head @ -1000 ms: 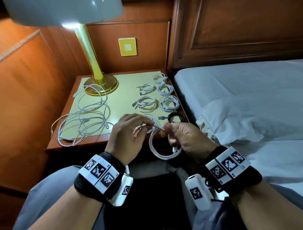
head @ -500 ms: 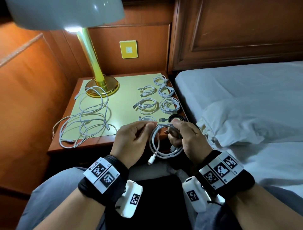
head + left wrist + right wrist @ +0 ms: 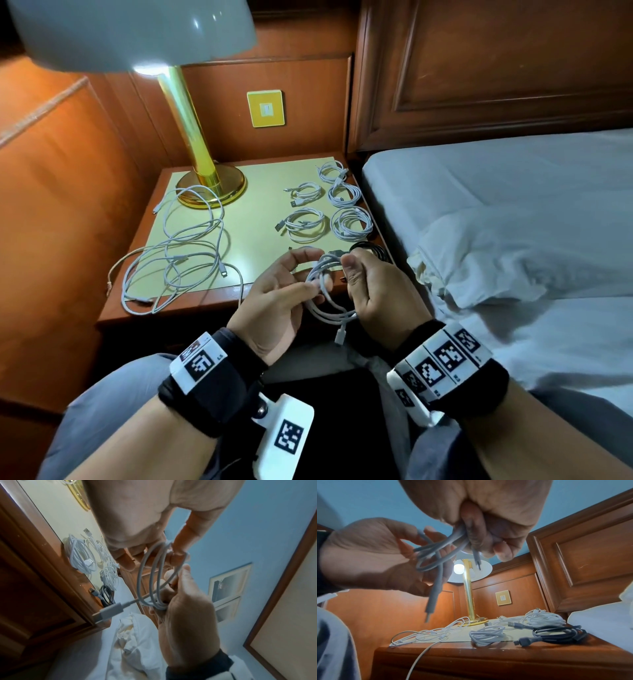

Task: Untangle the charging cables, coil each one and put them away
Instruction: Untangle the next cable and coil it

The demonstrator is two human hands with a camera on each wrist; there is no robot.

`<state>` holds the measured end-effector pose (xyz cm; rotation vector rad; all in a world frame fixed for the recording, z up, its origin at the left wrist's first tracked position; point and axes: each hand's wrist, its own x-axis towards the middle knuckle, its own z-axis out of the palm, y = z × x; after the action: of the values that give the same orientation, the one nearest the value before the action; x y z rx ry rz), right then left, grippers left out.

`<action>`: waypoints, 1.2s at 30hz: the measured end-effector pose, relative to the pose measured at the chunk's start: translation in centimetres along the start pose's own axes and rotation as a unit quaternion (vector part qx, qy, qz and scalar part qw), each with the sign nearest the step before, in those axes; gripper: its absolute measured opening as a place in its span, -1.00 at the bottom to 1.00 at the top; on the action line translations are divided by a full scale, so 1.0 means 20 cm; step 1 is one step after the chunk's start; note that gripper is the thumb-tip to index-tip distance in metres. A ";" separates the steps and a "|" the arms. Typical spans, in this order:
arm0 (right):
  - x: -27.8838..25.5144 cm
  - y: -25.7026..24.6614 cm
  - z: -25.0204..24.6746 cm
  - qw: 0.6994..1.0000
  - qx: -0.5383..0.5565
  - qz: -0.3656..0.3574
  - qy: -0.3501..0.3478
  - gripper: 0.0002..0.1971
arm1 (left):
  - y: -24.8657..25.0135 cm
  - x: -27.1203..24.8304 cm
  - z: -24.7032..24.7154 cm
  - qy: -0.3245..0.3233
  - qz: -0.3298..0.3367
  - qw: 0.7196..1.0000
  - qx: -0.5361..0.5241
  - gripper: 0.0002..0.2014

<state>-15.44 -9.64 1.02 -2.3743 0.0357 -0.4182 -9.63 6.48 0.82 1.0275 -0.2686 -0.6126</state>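
Raised slightly since earlier: white cable coil (image 3: 325,291), held off the tabletop's (image 3: 253,205) front edge. Right hand (image 3: 376,291) grip closed around loops; left hand (image 3: 274,301) pinching one strand.

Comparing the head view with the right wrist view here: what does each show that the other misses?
Only the head view: the bed, both wristbands, and the full layout of the coiled white cables on the nightstand.
Only the right wrist view: the lit bulb under the lamp shade, and the black cable whole.
Both: the left hand and right hand gripping the white cable, and the tangled pile.
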 end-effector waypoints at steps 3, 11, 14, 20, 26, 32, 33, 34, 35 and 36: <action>0.01 0.02 -0.01 0.998 -0.048 -0.004 0.034 -0.66 | 0.02 0.00 0.00 -0.032 -0.028 0.999 -0.018 -0.38; 0.01 0.04 0.00 0.992 -0.099 -0.034 0.076 -0.78 | -0.05 0.02 0.02 0.046 0.065 0.961 0.266 -0.64; 0.02 0.06 0.00 0.985 -0.120 -0.051 0.116 -0.84 | -0.05 0.03 -0.01 0.097 0.089 0.929 0.345 -0.71; 0.02 0.02 0.02 0.968 -0.175 -0.090 0.158 -0.91 | -0.06 0.05 -0.03 0.175 0.105 0.851 0.483 -0.95; 0.05 0.03 -0.05 0.954 -0.204 -0.114 0.190 -0.89 | -0.01 0.05 -0.02 0.069 0.027 0.984 0.160 -0.93; 0.04 0.03 -0.04 0.948 -0.235 -0.116 0.181 -0.91 | -0.02 0.06 -0.04 0.061 0.060 0.979 0.185 -0.93; 0.04 0.04 -0.03 0.946 -0.240 -0.119 0.180 -0.91 | -0.01 0.06 -0.05 0.056 0.058 0.979 0.186 -0.93; 0.04 0.04 -0.03 0.945 -0.243 -0.123 0.182 -0.90 | 0.00 0.06 -0.06 0.047 0.058 0.978 0.197 -0.89; 0.04 0.04 -0.04 0.945 -0.242 -0.126 0.183 -0.85 | 0.01 0.06 -0.06 0.037 0.056 0.976 0.208 -0.88; 0.04 0.04 -0.04 0.945 -0.238 -0.127 0.182 -0.77 | 0.02 0.05 -0.06 0.031 0.054 0.974 0.218 -0.91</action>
<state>-14.78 -10.91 1.22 -2.7479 -0.0001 -1.0754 -8.02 6.94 0.45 1.4422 -0.4119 -0.4296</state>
